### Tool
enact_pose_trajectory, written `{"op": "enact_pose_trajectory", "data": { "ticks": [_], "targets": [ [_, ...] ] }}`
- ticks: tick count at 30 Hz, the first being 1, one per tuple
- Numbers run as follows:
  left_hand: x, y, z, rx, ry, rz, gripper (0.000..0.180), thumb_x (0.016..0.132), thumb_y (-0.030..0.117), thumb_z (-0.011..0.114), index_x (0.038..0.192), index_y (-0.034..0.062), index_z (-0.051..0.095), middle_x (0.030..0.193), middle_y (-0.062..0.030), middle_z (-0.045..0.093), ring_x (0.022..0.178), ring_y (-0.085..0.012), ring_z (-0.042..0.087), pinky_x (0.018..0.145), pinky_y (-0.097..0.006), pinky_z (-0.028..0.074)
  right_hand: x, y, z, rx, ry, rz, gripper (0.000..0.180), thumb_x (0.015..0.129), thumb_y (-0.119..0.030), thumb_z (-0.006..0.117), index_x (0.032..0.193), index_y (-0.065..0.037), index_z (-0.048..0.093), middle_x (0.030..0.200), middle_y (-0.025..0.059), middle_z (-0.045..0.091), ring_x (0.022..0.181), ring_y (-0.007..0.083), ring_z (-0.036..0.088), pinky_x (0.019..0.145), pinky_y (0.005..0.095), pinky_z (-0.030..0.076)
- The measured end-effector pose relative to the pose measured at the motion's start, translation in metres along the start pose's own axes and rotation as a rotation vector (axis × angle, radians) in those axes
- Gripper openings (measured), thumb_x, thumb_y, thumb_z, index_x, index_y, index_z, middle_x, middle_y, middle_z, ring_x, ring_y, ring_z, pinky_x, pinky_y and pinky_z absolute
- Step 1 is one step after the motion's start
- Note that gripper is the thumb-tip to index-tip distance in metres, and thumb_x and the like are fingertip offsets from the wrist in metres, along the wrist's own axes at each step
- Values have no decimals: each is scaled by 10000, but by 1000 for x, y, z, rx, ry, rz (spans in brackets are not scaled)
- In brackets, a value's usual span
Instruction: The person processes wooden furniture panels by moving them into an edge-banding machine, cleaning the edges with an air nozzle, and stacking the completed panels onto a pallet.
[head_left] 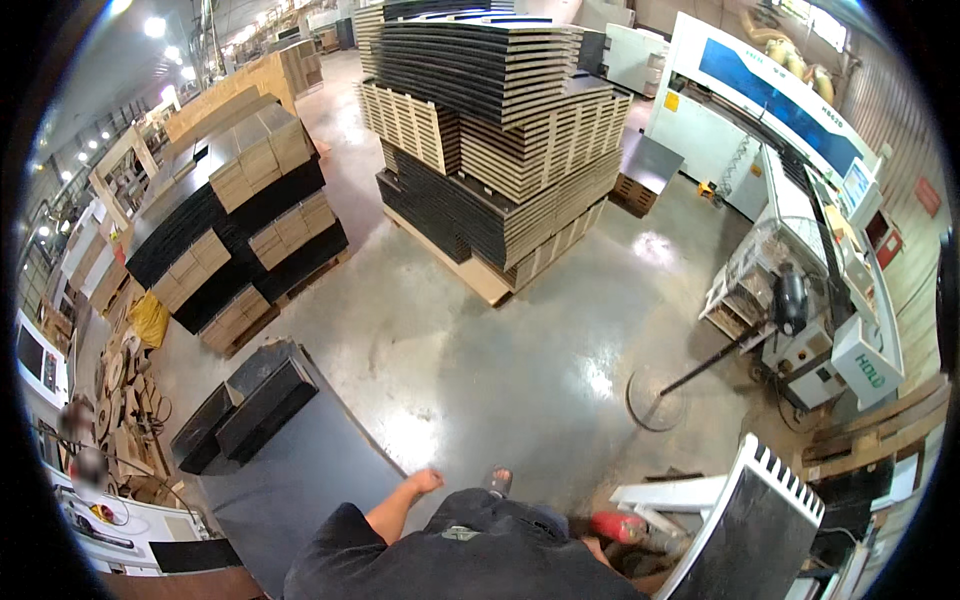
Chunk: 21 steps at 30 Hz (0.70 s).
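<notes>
Head view looks down over a workshop floor. At the lower centre of the frame the person's left hand [427, 482] hangs at the end of a bare forearm, fingers loosely curled and holding nothing, just above the edge of a large dark panel [300, 470] that lies flat at the lower left. Two black boxes [250, 405] rest on the far end of that panel. The right hand [592, 545] is mostly hidden behind the dark shirt at the lower right; whether it grips anything cannot be told, though a red tool [620, 527] sits touching it. Beside that, a black board with a white slotted edge [750, 520] stands tilted. Tall stacks of tan and black boards [500, 150] fill the upper centre, a second stack [235, 220] the upper left, and a white machine [800, 200] the right.
</notes>
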<state>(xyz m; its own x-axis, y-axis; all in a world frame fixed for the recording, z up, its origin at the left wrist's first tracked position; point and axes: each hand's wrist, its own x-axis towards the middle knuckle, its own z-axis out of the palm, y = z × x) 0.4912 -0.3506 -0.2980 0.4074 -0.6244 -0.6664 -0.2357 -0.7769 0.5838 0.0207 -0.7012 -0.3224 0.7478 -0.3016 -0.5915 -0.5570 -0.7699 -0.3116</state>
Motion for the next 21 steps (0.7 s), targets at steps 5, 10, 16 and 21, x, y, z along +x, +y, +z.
{"op": "enact_pose_trajectory", "data": {
  "ticks": [5,10,16,21],
  "targets": [
    [74,30,-157,-283,421,-246,308,859,357,654,1018,116,760,997,-164,758,1022,-341,709,895,-420,547,41,-44,-90,1162,-54,715,260,932,-288,609,960,-41,682,740,165,670,654,294,656,596,435,521],
    [204,152,-226,-452,423,-164,313,894,296,652,1102,70,716,849,-103,762,739,-186,720,731,-344,574,145,-15,-176,1264,9,705,309,950,-322,588,935,-33,698,744,167,686,646,279,665,587,428,528],
    [331,208,-223,-154,-139,-140,446,891,443,716,1196,118,706,951,-58,742,805,-207,685,724,-361,551,311,34,-284,1207,50,438,378,971,-363,563,905,-24,716,749,169,705,637,261,676,575,419,537],
    [391,327,-279,-667,149,-149,295,985,324,654,1193,116,667,1007,-57,727,815,-162,675,684,-338,546,484,69,-513,1031,367,364,348,1020,-313,545,919,-24,709,650,96,638,587,184,624,531,343,485]
  ]
}}
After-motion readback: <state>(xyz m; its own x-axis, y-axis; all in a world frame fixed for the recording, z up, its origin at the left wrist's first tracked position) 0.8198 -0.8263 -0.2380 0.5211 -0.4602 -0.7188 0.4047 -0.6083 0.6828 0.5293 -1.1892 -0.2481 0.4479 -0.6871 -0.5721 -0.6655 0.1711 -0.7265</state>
